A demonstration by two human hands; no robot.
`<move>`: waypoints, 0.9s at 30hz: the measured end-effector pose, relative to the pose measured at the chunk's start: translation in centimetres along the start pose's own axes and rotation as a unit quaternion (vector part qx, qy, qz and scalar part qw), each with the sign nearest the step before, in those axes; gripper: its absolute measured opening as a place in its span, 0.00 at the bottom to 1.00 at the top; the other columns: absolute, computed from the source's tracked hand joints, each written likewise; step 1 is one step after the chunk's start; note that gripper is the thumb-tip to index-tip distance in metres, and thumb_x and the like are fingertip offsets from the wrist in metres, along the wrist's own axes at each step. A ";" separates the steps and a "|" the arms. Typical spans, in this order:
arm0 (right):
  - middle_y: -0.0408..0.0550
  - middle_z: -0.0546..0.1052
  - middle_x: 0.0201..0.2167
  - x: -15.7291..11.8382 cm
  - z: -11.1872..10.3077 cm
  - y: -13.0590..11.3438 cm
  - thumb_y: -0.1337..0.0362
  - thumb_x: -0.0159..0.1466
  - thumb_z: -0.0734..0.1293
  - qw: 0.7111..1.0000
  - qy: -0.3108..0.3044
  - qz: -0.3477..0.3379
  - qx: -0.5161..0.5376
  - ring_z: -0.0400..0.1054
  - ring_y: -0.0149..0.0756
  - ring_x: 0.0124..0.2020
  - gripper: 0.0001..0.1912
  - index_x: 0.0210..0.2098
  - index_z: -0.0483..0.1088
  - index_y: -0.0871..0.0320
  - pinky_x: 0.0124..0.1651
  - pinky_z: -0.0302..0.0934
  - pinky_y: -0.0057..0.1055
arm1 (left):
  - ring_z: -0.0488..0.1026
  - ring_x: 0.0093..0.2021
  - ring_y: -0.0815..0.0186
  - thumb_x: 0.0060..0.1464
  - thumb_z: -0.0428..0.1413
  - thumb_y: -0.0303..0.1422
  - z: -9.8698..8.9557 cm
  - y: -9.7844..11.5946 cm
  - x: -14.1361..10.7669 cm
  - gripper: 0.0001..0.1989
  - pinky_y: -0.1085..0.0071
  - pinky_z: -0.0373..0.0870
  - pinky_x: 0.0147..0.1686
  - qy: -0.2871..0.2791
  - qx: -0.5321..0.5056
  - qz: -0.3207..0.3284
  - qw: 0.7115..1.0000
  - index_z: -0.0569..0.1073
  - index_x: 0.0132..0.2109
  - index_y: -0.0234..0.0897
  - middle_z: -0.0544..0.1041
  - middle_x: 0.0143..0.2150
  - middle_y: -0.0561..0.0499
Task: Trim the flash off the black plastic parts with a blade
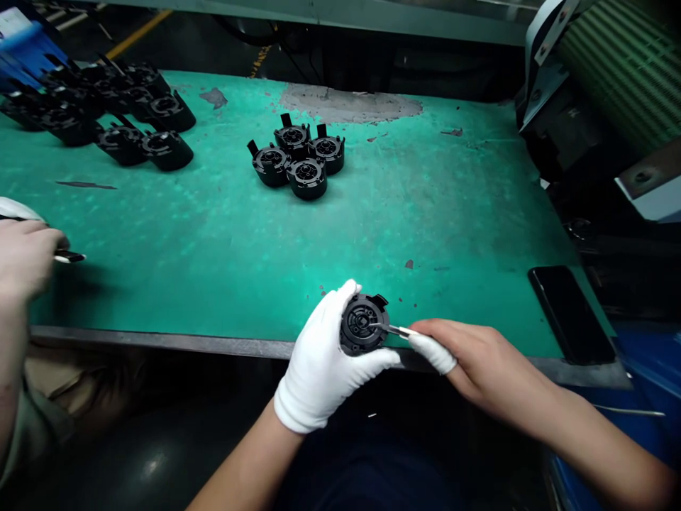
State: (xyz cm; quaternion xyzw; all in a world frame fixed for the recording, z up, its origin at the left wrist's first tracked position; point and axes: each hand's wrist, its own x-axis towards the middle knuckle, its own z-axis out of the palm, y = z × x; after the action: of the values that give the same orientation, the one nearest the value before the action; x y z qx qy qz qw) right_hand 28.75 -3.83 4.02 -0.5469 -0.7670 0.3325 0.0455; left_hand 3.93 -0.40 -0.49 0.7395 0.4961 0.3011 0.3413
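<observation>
My left hand (324,355), in a white glove, is wrapped around a round black plastic housing (362,323) at the table's front edge. The ringed face of the housing is turned up toward me, and a small tab sticks out from its far rim. Between the fingers of my right hand (452,348) is a slim knife-like metal tool (392,329). A white cover sits on that hand's thumb; the rest is bare. The tool's tip lies over the inner rings of the housing, though I cannot tell whether it touches.
Several similar black housings (307,174) stand grouped mid-table, and more (167,145) cluster at the far left. A phone (572,312) lies at the right edge of the green table (452,213). Another person's hand (26,259) is at left. Machinery (622,78) stands at right.
</observation>
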 end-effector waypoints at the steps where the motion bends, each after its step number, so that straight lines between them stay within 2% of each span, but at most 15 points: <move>1: 0.47 0.78 0.49 -0.3 0.3 -0.3 0.72 0.66 0.58 1.000 -0.006 -0.002 0.002 0.75 0.41 0.46 0.23 0.58 0.67 0.49 0.45 0.68 0.37 | 0.64 0.67 0.51 0.45 0.67 0.54 0.2 0.0 -0.2 0.48 0.51 0.61 0.68 0.004 0.002 -0.001 1.000 0.58 0.67 0.40 0.68 0.65 0.41; 4: 0.49 0.78 0.48 -0.6 0.7 -1.2 0.75 0.64 0.57 0.999 -0.034 0.003 -0.011 0.75 0.44 0.46 0.27 0.60 0.66 0.52 0.45 0.70 0.41 | 0.65 0.67 0.51 0.46 0.66 0.54 0.3 0.0 -0.3 0.47 0.52 0.61 0.68 -0.005 0.011 -0.002 1.000 0.59 0.66 0.41 0.68 0.65 0.42; 7: 0.51 0.78 0.51 -0.3 0.6 -1.8 0.77 0.62 0.57 0.998 -0.059 0.003 -0.018 0.74 0.46 0.49 0.30 0.61 0.66 0.54 0.50 0.70 0.45 | 0.65 0.66 0.52 0.46 0.66 0.54 0.1 0.1 -0.1 0.47 0.53 0.62 0.68 -0.009 0.014 0.005 1.000 0.58 0.67 0.40 0.69 0.65 0.42; 10: 0.50 0.78 0.53 -0.2 0.3 -2.0 0.77 0.61 0.58 0.997 -0.072 -0.002 -0.023 0.74 0.47 0.50 0.30 0.61 0.67 0.54 0.52 0.70 0.46 | 0.66 0.66 0.53 0.47 0.66 0.54 0.1 0.1 0.0 0.47 0.54 0.63 0.67 -0.005 0.016 0.004 1.000 0.58 0.67 0.39 0.69 0.64 0.42; 15: 0.50 0.78 0.50 -0.5 0.4 -1.5 0.75 0.63 0.58 0.999 -0.042 0.001 -0.027 0.75 0.45 0.48 0.28 0.61 0.67 0.52 0.49 0.71 0.44 | 0.65 0.66 0.52 0.47 0.66 0.54 0.2 0.0 0.0 0.45 0.53 0.61 0.68 -0.007 0.021 0.005 1.000 0.60 0.66 0.40 0.68 0.65 0.42; 18: 0.51 0.78 0.51 -0.5 0.5 -1.3 0.75 0.63 0.58 0.998 -0.057 -0.009 -0.026 0.75 0.45 0.49 0.27 0.60 0.68 0.54 0.50 0.70 0.42 | 0.65 0.67 0.51 0.47 0.66 0.54 0.2 0.0 0.0 0.45 0.50 0.60 0.69 -0.014 0.023 0.010 1.000 0.60 0.65 0.40 0.67 0.66 0.42; 22: 0.48 0.78 0.51 0.0 0.2 -1.6 0.75 0.63 0.59 0.999 -0.049 -0.012 -0.020 0.75 0.43 0.48 0.27 0.60 0.67 0.51 0.50 0.70 0.39 | 0.66 0.66 0.51 0.48 0.66 0.53 0.1 0.1 0.2 0.44 0.51 0.63 0.67 -0.017 0.021 0.003 1.000 0.60 0.65 0.39 0.67 0.65 0.41; 27: 0.51 0.79 0.48 0.2 0.5 -1.8 0.74 0.64 0.57 0.998 -0.024 -0.004 -0.053 0.75 0.44 0.45 0.27 0.61 0.66 0.53 0.46 0.70 0.39 | 0.66 0.65 0.51 0.48 0.65 0.53 0.1 0.2 0.2 0.44 0.51 0.63 0.67 -0.019 0.023 0.008 1.000 0.60 0.66 0.39 0.68 0.65 0.41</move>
State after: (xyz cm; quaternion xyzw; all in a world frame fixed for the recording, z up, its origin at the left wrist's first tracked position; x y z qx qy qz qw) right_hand 27.00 -4.21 4.62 -0.5370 -0.7867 0.3043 -0.0006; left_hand 4.12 -0.30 -0.37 0.7568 0.4902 0.2780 0.3312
